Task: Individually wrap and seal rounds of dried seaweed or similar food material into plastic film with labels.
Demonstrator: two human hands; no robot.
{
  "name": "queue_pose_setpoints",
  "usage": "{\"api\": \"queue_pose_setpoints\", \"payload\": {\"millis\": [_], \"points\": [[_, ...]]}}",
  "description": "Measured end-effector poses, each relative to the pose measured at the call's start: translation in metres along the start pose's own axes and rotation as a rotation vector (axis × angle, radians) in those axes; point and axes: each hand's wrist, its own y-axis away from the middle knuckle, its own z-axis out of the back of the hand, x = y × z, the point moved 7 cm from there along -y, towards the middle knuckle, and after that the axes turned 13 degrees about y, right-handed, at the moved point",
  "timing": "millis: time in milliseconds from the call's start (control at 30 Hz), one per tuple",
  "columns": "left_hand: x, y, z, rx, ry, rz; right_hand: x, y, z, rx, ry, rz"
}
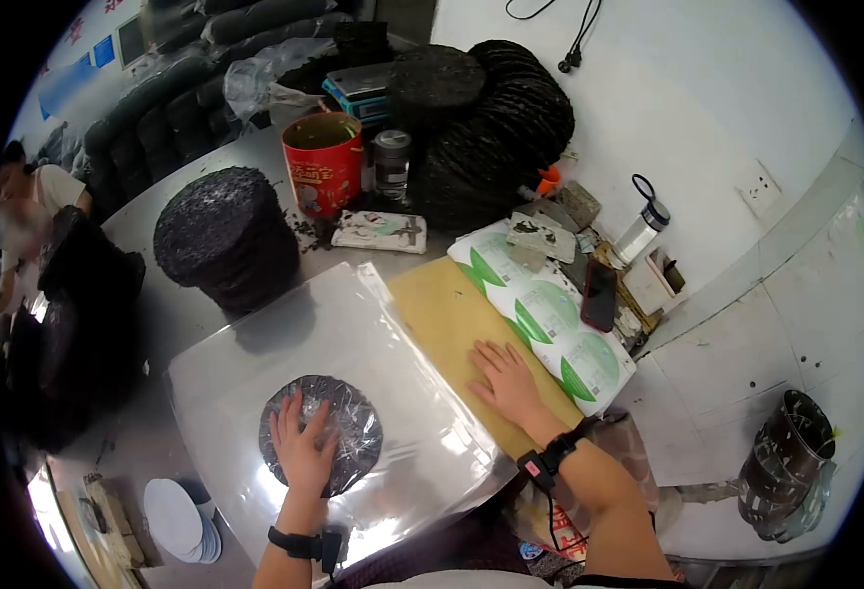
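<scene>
fingers spread, the left hand (304, 452) likely flattens the film-covered black disc (360, 432) while the splayed right hand (510, 386) seemingly steadies the tan sheet (442, 314).

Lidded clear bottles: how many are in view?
2. The wide bottle is just right of the red tub; the loop-topped bottle is beyond the phone, near the wall. Others could be hidden behind the dark stack.

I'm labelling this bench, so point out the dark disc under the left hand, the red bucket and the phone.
Dark disc (361, 432): head view, on its picture-right part.
Red bucket (322, 169): head view, on its printed wall.
Phone (600, 296): head view, mid-face.
</scene>
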Motion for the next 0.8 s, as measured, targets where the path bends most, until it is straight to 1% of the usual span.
{"api": "queue_pose_setpoints", "payload": {"millis": [100,167,200,300,333,433,533,633,733,800], "points": [[-0.006,0.000,0.003,0.016,-0.011,0.008,-0.048,0.055,0.040,-0.075,0.124,-0.263],[-0.005,-0.002,0.002,0.021,-0.021,0.010,-0.082,0.102,0.064,-0.144,0.232,-0.331],[-0.005,-0.002,0.002,0.020,-0.025,0.006,-0.087,0.115,0.073,-0.171,0.295,-0.308],[-0.003,0.001,-0.001,0.037,-0.040,0.000,-0.091,0.127,0.065,-0.180,0.268,-0.258],[-0.003,0.000,-0.001,0.041,-0.045,0.000,-0.091,0.128,0.063,-0.234,0.245,-0.298],[-0.004,0.000,0.000,0.049,-0.054,0.010,-0.086,0.131,0.059,-0.272,0.238,-0.331],[-0.005,0.000,0.001,0.047,-0.043,0.024,-0.086,0.134,0.059,-0.312,0.111,-0.452],[-0.003,-0.001,0.001,0.036,-0.045,0.028,-0.094,0.144,0.050,-0.379,-0.072,-0.529],[-0.002,0.000,0.000,0.023,-0.034,0.023,-0.109,0.152,0.044,-0.346,-0.416,-0.801],[-0.001,0.000,-0.002,0.018,-0.026,0.000,-0.082,0.130,0.076,-0.308,-0.009,-0.609]]}}
